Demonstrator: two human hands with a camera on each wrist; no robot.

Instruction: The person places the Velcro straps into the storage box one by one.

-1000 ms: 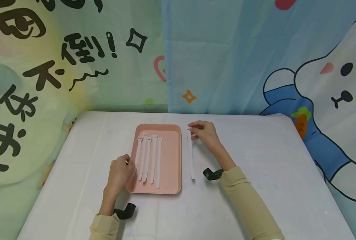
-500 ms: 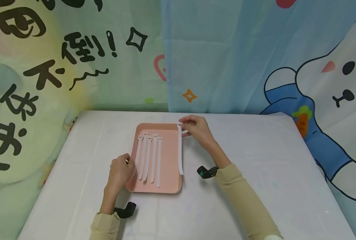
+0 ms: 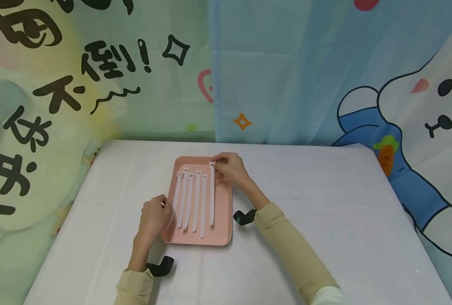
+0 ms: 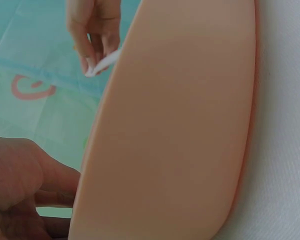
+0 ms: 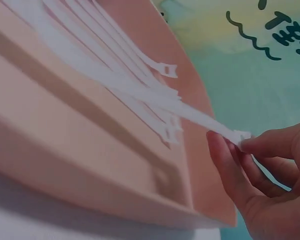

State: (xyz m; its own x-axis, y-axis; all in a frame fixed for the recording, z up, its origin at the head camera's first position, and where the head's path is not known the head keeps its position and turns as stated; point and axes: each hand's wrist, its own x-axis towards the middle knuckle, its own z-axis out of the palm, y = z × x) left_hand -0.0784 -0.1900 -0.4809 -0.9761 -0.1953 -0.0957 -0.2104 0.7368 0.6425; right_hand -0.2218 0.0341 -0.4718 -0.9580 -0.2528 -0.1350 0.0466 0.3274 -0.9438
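Observation:
My right hand (image 3: 230, 167) pinches a white hook-and-loop cable tie (image 3: 212, 195) by its slotted head, between thumb and fingertips. The tie hangs lengthwise over the right half of a pink tray (image 3: 223, 228); in the right wrist view its strap (image 5: 165, 102) slants above the others. Several matching ties (image 3: 196, 203) lie side by side in the tray, slotted heads at the far end. At the tray's left side, my left hand (image 3: 154, 215) grips the rim with bent fingers. The left wrist view shows the outer wall (image 4: 170, 120) hiding those fingertips.
The tray stands on a white-covered table (image 3: 306, 237). Behind it hangs a printed cloth backdrop (image 3: 279, 76) with writing and a cartoon animal. Black wrist cameras (image 3: 245, 217) sit below both hands.
My right hand has carried the cable tie leftward, from beside the tray, across its right rim and over the inside, near the other ties. My left hand stays at the rim.

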